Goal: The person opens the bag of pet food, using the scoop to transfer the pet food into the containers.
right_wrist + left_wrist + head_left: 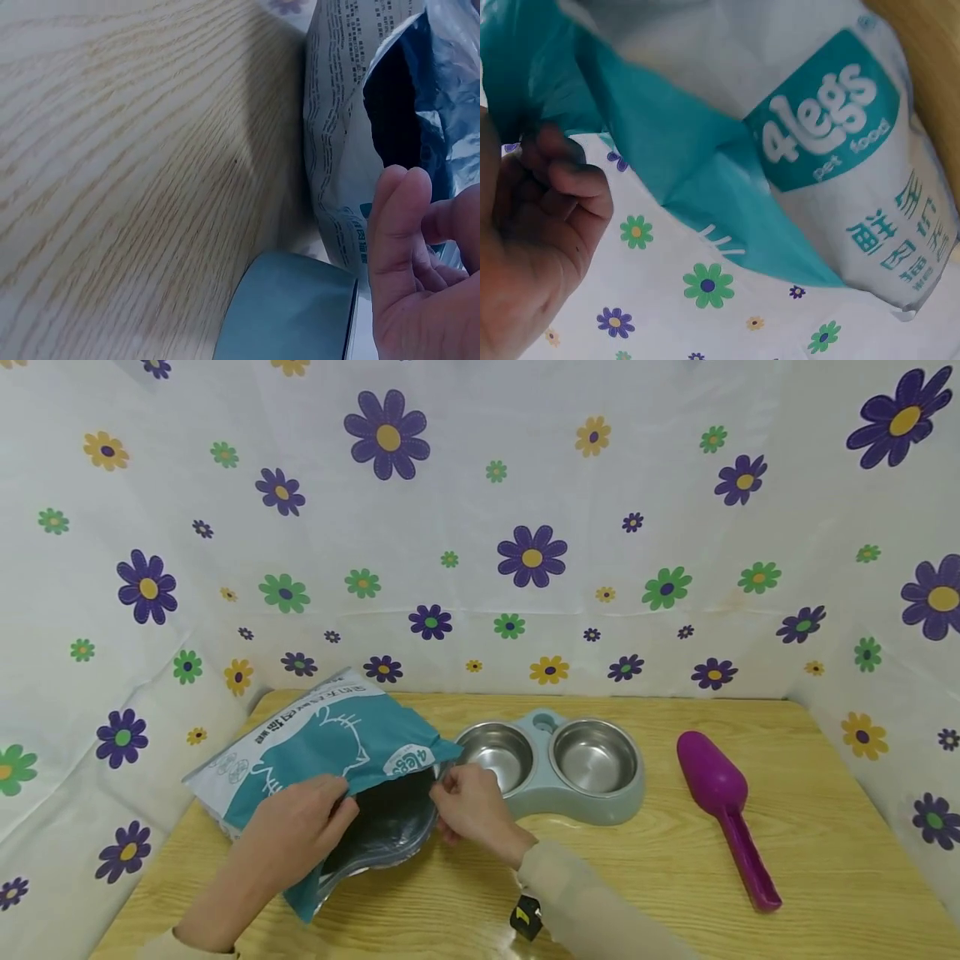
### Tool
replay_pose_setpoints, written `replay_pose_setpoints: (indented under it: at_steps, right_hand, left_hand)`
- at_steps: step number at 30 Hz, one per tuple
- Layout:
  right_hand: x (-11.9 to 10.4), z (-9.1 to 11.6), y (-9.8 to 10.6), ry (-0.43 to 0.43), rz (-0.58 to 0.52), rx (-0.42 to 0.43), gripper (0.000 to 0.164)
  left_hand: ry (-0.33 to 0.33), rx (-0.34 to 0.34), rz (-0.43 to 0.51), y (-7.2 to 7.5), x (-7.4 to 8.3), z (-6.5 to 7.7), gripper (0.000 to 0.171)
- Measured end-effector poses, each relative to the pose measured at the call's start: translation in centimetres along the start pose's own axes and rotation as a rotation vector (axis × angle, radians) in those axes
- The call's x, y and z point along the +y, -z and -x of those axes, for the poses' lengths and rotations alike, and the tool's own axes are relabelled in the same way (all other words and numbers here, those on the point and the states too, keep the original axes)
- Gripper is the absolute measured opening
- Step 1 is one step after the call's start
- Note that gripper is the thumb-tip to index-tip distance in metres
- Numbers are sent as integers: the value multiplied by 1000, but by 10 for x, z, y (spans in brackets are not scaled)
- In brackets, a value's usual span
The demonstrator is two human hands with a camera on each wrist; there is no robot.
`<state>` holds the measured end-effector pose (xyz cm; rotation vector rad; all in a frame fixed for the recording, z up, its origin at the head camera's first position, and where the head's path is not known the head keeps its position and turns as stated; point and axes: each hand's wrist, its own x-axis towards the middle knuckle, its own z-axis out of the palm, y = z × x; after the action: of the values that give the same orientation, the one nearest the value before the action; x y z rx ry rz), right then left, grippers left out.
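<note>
A teal and white pet food bag (330, 727) lies on the left of the table, its mouth gaping toward me and showing a silvery lining (397, 818). My left hand (296, 827) pinches the teal edge on the left side of that mouth with curled fingers. On the opposite side, my right hand (476, 806) pinches the edge between thumb and fingers. The "4legs pet food" label (829, 112) faces the left wrist camera. Seen from the right wrist, the opening (394, 97) is dark inside, and the contents are hidden.
Right of the bag stands a pale blue double feeder (585, 810) with two steel bowls (596, 756), partly behind my right hand. A magenta scoop (712, 777) lies farther right on the wooden table (825, 827). Flower-patterned cloth (465, 510) walls the back and sides.
</note>
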<state>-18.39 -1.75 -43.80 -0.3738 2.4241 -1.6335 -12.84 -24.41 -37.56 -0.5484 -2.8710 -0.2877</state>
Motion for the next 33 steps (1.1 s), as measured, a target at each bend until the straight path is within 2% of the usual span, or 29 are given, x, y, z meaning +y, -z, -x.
replay_pose_setpoints:
  at_steps: [4,11,17,20,25,29,33]
  right_hand:
    - [3,1,1,14,47,-9,31]
    - [4,-2,2,12,106,-17,33]
    - [5,-9,5,24,147,84,36]
    - [6,-13,8,57,189,137,32]
    - [5,-15,12,82,228,127,19]
    - [7,-15,12,148,313,129,14]
    - [8,-17,10,220,397,102,12]
  left_hand:
    - [9,-18,9,5,-3,-1,35]
    - [100,-44,56,8,-7,-3,36]
    - [136,-67,64,4,1,-9,25]
    - [118,-74,19,0,7,-10,21]
    - [34,-36,-57,-5,12,-12,26]
    - [6,-14,-35,1,10,-11,27]
    - [7,43,-1,11,-2,-10,23]
